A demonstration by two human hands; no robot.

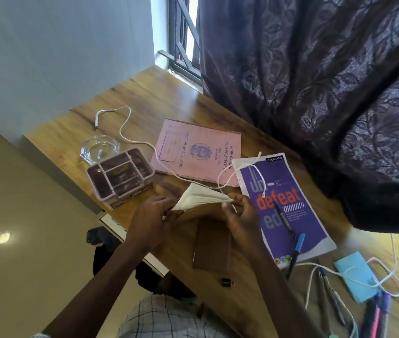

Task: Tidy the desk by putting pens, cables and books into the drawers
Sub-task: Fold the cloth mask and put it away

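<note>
A small brown-covered notebook hangs open between my hands above the desk, its white pages fanned out. My left hand holds its spine side and my right hand pinches the page edges. Behind it a pink record book lies flat, with a white cable trailing over it. To the right lies a purple notebook with a black pen and a blue-capped pen on it. Further right are several pens and a second white cable.
A compartmented desk organiser and a glass dish stand at the desk's left end. A blue power bank lies at the right, a small dark object near the front edge. A dark curtain hangs over the desk's back.
</note>
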